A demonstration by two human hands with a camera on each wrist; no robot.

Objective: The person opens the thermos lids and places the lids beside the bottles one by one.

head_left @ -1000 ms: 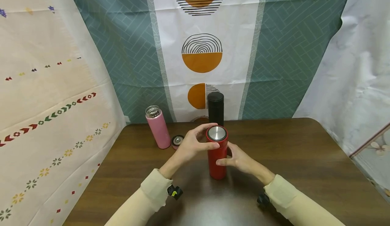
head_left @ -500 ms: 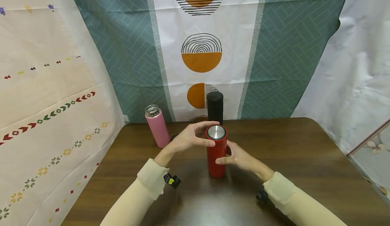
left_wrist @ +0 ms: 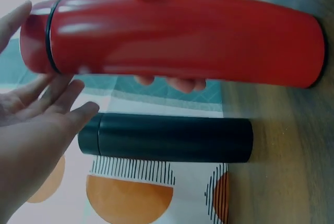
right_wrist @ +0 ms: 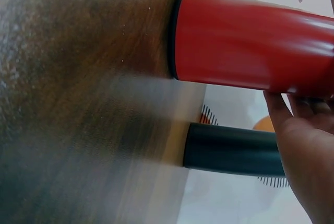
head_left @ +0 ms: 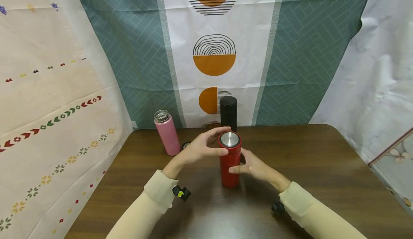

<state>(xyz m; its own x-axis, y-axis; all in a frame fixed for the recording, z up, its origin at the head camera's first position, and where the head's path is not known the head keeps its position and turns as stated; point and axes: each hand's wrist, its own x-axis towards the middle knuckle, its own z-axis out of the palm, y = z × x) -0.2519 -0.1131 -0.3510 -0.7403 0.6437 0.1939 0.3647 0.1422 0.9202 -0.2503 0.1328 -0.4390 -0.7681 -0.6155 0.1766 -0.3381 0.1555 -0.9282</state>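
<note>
The glossy red cylindrical bottle point(head_left: 227, 179) is held upright within the right hand's grip point(head_left: 255, 166); above, its steel-topped cap point(head_left: 229, 139) is spanned by the left hand point(head_left: 200, 147), shifted slightly leftward, perhaps in a twist; pinching cannot be confirmed.

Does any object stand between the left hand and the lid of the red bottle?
Nothing visible stands between them: the left hand reaches around the lid. The black bottle stands farther back.

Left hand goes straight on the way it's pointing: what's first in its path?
The red bottle, at its lid, which the left hand curves around. Exact contact is hard to judge from the head view.
</note>
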